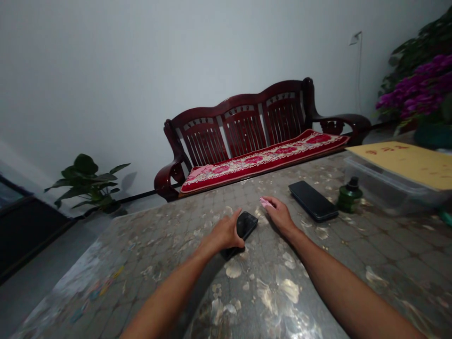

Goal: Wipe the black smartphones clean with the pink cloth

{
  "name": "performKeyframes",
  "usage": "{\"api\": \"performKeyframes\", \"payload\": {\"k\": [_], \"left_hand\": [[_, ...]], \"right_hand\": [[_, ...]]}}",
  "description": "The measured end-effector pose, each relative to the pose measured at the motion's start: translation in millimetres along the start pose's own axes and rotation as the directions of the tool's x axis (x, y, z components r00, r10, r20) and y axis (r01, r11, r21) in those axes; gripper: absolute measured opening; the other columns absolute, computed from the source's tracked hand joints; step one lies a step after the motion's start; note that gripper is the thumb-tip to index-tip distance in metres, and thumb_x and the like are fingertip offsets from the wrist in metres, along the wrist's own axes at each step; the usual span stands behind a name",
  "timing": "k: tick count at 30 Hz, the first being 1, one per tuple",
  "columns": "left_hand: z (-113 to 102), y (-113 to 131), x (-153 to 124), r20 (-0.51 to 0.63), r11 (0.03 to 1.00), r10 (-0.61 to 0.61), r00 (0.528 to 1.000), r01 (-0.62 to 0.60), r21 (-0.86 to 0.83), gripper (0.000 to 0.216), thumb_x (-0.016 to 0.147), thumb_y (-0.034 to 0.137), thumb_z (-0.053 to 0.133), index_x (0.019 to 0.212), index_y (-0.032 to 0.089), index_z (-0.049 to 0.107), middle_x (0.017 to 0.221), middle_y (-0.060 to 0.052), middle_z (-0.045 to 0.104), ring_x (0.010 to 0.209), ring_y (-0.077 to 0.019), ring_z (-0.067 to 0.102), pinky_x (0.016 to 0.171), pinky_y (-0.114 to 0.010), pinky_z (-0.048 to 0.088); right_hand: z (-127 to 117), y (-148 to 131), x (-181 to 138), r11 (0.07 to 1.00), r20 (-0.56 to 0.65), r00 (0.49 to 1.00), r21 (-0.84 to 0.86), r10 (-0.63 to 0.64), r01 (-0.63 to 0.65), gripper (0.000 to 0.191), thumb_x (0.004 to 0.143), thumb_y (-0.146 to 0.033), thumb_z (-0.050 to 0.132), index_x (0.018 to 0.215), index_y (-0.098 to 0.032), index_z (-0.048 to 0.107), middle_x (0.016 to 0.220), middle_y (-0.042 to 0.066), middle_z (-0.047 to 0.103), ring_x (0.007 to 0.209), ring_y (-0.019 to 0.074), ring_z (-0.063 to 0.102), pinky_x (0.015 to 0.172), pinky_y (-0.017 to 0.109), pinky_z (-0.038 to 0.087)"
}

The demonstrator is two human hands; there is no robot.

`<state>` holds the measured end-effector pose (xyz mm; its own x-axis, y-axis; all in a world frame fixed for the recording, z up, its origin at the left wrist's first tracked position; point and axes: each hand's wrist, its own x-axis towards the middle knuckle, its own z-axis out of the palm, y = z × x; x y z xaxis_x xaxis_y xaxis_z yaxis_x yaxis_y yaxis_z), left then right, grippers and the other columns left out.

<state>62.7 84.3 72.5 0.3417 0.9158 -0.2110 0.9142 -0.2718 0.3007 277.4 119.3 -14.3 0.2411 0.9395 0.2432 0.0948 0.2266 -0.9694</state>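
Observation:
My left hand (226, 233) grips a black phone (246, 225) that lies on the patterned table (268, 287), its fingers wrapped round the phone's near end. My right hand (278, 214) rests just right of the phone, fingers pinched on a small pink object (265, 202) at its fingertips. What the pink thing is I cannot make out. A second black phone or flat case (312, 200) lies a little further right, apart from both hands.
A small dark green bottle (349, 194) stands beside a clear plastic box (388, 188) with a yellow envelope (409, 162) on top at the right. Behind the table are a dark red wooden bench (254, 136), a potted plant (88, 181) and purple flowers (420, 89).

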Motion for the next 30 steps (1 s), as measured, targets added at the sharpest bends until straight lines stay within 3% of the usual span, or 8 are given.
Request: {"api": "performKeyframes", "payload": {"k": [5, 14, 17, 20, 24, 27, 30], "left_hand": [[14.4, 6.0, 3.0, -0.016, 0.997, 0.069, 0.998, -0.068, 0.020, 0.124, 0.046, 0.026, 0.088, 0.155, 0.029, 0.030, 0.128, -0.016, 0.059, 0.116, -0.0432, 0.059, 0.096, -0.046, 0.047], [12.9, 2.9, -4.6, -0.010, 0.983, 0.179, 0.984, -0.179, 0.048, 0.117, 0.049, 0.018, 0.083, 0.155, 0.028, 0.035, 0.128, -0.015, 0.060, 0.117, -0.0394, 0.059, 0.097, -0.045, 0.049], [22.6, -14.7, -21.7, -0.163, 0.967, 0.253, 0.954, -0.250, 0.041, 0.099, 0.058, 0.020, 0.080, 0.149, 0.028, 0.043, 0.140, -0.013, 0.054, 0.131, -0.0363, 0.050, 0.110, -0.045, 0.041], [36.7, -38.9, -45.8, -0.361, 0.961, 0.275, 0.891, -0.244, 0.129, 0.067, 0.075, 0.026, 0.074, 0.139, 0.027, 0.056, 0.148, -0.013, 0.050, 0.141, -0.0376, 0.039, 0.119, -0.059, 0.025], [52.0, -63.0, -69.4, -0.391, 0.923, 0.375, 0.841, -0.298, 0.244, 0.052, 0.087, 0.026, 0.068, 0.138, 0.027, 0.056, 0.151, -0.011, 0.050, 0.145, -0.0365, 0.036, 0.119, -0.067, 0.020], [59.3, -70.0, -72.9, -0.384, 0.900, 0.425, 0.820, -0.341, 0.271, 0.043, 0.092, 0.025, 0.064, 0.134, 0.027, 0.060, 0.146, -0.011, 0.056, 0.142, -0.0338, 0.042, 0.118, -0.064, 0.027], [65.5, -72.3, -69.6, -0.398, 0.899, 0.435, 0.808, -0.361, 0.248, 0.038, 0.094, 0.026, 0.062, 0.132, 0.026, 0.062, 0.143, -0.011, 0.059, 0.139, -0.0327, 0.047, 0.116, -0.061, 0.034]], "right_hand": [[-0.2, -4.4, -2.3, 1.000, 0.004, 1.000, 0.013, -0.014, 0.014, 0.038, 0.079, -0.043, 0.061, 0.106, -0.018, 0.073, 0.108, 0.008, 0.076, 0.101, 0.0239, 0.069, 0.095, 0.037, 0.052], [-1.2, -7.3, -4.8, 1.000, 0.069, 0.997, -0.010, 0.028, -0.027, 0.042, 0.075, -0.048, 0.067, 0.103, -0.017, 0.075, 0.096, 0.006, 0.077, 0.086, 0.0234, 0.069, 0.079, 0.034, 0.054], [-3.6, -12.1, -6.0, 0.997, 0.086, 0.995, -0.055, 0.055, -0.050, 0.044, 0.075, -0.052, 0.066, 0.100, -0.017, 0.075, 0.087, 0.005, 0.076, 0.076, 0.0223, 0.066, 0.069, 0.032, 0.052], [-5.1, -19.5, -8.7, 0.982, 0.128, 0.992, -0.185, -0.009, 0.033, 0.040, 0.080, -0.053, 0.062, 0.094, -0.018, 0.076, 0.087, 0.005, 0.074, 0.080, 0.0230, 0.065, 0.070, 0.031, 0.051], [-0.6, -35.4, -18.4, 0.870, 0.281, 0.951, -0.429, -0.128, 0.243, 0.028, 0.089, -0.042, 0.056, 0.090, -0.022, 0.076, 0.090, 0.006, 0.069, 0.086, 0.0215, 0.064, 0.077, 0.030, 0.048], [6.6, -47.7, -29.2, 0.736, 0.398, 0.911, -0.584, -0.106, 0.341, 0.025, 0.094, -0.032, 0.052, 0.096, -0.025, 0.076, 0.092, 0.005, 0.066, 0.086, 0.0197, 0.063, 0.076, 0.028, 0.046], [12.4, -54.6, -38.2, 0.636, 0.429, 0.900, -0.674, -0.075, 0.375, 0.025, 0.091, -0.023, 0.053, 0.105, -0.025, 0.074, 0.096, 0.005, 0.066, 0.089, 0.0202, 0.064, 0.076, 0.028, 0.045]]}}
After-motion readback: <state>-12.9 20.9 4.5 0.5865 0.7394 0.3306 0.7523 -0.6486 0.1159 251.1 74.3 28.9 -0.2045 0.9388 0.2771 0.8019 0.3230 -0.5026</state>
